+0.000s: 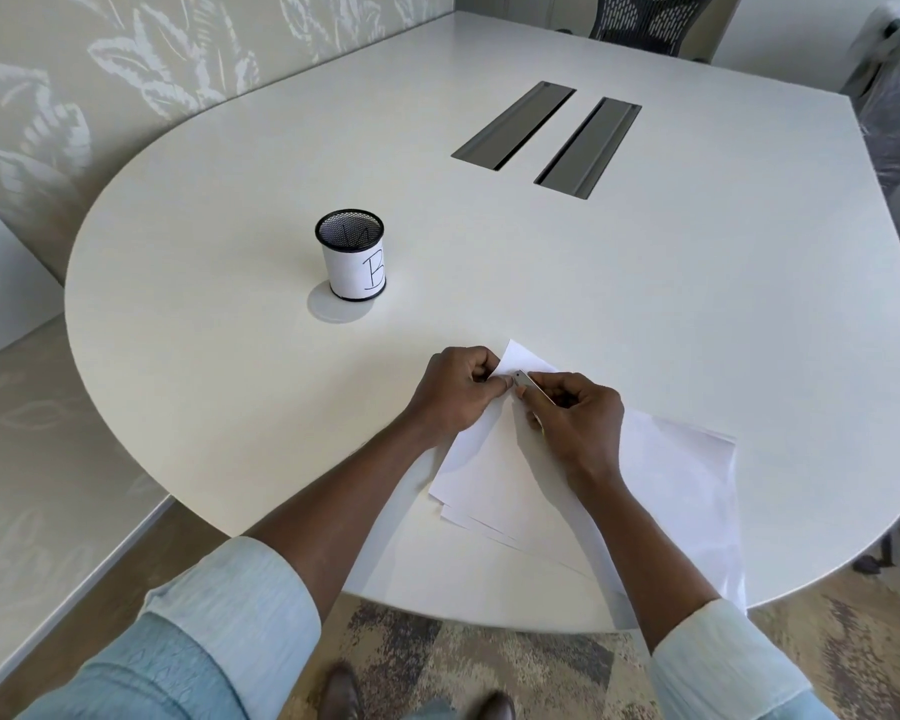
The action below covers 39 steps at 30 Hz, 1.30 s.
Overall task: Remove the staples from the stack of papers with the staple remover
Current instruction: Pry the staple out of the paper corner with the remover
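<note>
Bottom of frame: pale blue sleeves, both forearms reaching up to centre. Fanned stack of white paper sheets (515,485) lies lower centre-right on the off-white rounded desk (230,356), its near corner overhanging the desk edge. Left hand (455,389), fingers curled, pinches the stack's far corner just below frame centre. Right hand (575,413), fingers curled, grips a thin flat silver metal staple remover (525,380), tip at that same corner, just beside the left fingertips.

Risks, as judged:
- A sharp pry could tear the corner.
- The overhanging sheets could slide off once unbound.
- A freed staple could flick away.

Further up, left of centre: a black mesh pen cup with a white "B" label (352,257). Upper centre: two grey cable slots (541,132).

Hidden:
- The staple itself is not visible, and the staple count is unknown.
- Most of the tool is covered by the right hand.
- The cup's contents are unclear.
</note>
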Available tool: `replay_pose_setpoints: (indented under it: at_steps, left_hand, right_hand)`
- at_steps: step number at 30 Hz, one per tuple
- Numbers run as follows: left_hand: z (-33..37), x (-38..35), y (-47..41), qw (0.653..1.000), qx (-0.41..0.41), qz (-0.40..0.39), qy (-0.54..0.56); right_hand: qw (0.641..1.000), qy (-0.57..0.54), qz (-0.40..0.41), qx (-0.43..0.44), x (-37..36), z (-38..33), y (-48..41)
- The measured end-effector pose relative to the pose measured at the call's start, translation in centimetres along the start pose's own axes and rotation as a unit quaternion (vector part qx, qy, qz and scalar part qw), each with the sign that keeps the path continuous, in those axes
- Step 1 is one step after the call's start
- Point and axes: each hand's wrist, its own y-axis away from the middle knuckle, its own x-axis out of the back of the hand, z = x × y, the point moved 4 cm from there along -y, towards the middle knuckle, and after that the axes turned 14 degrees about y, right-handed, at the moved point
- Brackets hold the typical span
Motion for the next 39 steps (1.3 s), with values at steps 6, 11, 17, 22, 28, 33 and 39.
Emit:
replay_pose_setpoints:
  at_steps: [6, 11, 17, 22, 28, 33, 39]
  left_hand:
    - [-0.04, -0.07, -0.11, 1.000, 0.008, 0.000, -0.013]
    - [-0.33, -0.02, -0.23, 1.000, 0.015, 0.006, 0.014]
    - [-0.34, -0.11, -0.34, 0.999, 0.014, 0.014, 0.025]
    - [-0.22, -0.19, -0.28, 1.000, 0.019, 0.009, 0.007]
    - [0.07, -0.27, -0.22, 1.000, 0.017, 0.006, -0.023]
    - [0.28, -0.31, -0.20, 1.000, 0.015, 0.003, -0.027]
    - [0.09, -0.34, -0.28, 0.999, 0.023, 0.001, -0.035]
  right_hand:
    - [1.000, 0.020, 0.012, 0.012, -0.15, 0.02, -0.04]
    - [1.000, 0.009, 0.010, 0.024, 0.08, 0.11, 0.01]
    - [1.000, -0.002, 0.011, 0.010, -0.23, 0.64, -0.26]
    - [1.000, 0.002, 0.011, 0.006, -0.36, 0.79, -0.35]
    - [1.000, 0.018, 0.012, 0.011, -0.55, 0.74, -0.46]
    - [0.999, 0.035, 0.011, 0.018, -0.70, 0.70, -0.41]
    - [0.999, 0.036, 0.014, 0.019, -0.62, 0.45, -0.39]
